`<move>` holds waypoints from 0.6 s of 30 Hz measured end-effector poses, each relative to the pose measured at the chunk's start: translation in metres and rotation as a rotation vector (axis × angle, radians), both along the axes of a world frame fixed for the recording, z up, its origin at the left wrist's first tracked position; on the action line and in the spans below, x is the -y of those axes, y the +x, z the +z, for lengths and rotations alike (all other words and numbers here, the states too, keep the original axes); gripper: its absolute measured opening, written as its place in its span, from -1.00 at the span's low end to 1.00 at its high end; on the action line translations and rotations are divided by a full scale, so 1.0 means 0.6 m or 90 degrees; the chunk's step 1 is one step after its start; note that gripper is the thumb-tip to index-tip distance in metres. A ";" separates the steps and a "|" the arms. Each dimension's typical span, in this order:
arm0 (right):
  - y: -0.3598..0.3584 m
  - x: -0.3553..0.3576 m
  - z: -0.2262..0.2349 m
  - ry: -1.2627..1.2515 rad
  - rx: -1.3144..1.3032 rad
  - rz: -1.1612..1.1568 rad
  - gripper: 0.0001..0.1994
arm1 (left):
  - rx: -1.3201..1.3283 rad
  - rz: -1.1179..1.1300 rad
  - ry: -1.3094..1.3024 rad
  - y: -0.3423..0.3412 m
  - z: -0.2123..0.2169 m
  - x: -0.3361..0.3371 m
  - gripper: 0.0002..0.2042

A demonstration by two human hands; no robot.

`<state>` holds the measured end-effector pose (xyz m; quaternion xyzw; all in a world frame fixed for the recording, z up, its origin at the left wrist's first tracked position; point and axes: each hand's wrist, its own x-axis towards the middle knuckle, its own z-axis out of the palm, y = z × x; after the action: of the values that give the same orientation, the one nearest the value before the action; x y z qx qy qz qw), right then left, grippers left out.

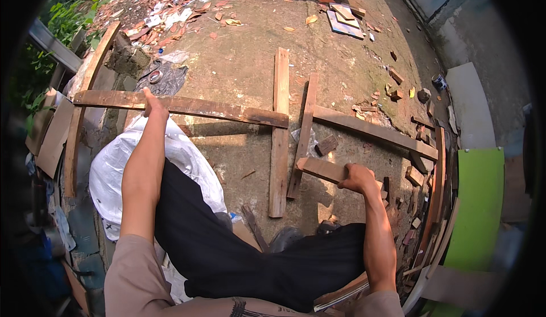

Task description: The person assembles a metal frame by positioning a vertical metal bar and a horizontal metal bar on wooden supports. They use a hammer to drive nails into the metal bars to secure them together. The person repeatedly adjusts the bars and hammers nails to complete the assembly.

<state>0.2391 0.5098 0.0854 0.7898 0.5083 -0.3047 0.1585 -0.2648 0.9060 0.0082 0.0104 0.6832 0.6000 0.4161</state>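
On the concrete ground [239, 72] in front of the seated person, several weathered boards lie in a rough arrangement. Landmark: the upright plank [279, 135], lying lengthwise away from the person.

Status, as judged from the layout:
- The long board [182, 105] lies crosswise, its right end overlapping the upright plank near the upper half. The left hand [152, 106] is closed around this board well left of the plank, thumb raised.
- A narrower slat [303, 138] lies just right of the plank, nearly parallel to it.
- A second cross board [375, 130] runs from the slat toward the right, sloping downward.
- The short wood block [321, 169] is gripped at its right end by the right hand [357, 177], fingers curled over it; its left end touches the slat. It appears not yet settled in position.

No nails or fastenings can be made out at any joint, so the pieces appear only laid, not fixed.

Limits of view: the palm sides of both hands are hidden. The person's dark trousers [227, 249] cover the ground nearest the plank's lower end. The white plastic sack [114, 163] left of the plank shows no contents.
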 end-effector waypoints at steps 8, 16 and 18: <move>-0.007 -0.023 -0.003 -0.003 -0.008 0.017 -0.43 | 0.161 -0.113 0.091 -0.044 -0.064 -0.053 -0.12; -0.008 -0.069 0.002 0.004 -0.011 0.020 -0.39 | 0.155 0.015 0.083 0.033 -0.044 -0.001 0.03; -0.026 -0.089 0.015 0.034 -0.001 0.046 -0.42 | 0.158 0.000 0.097 0.016 -0.025 0.003 -0.02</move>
<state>0.2233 0.5634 0.0943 0.7746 0.5444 -0.2860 0.1479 -0.2550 0.9042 -0.0066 -0.0322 0.5792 0.6467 0.4952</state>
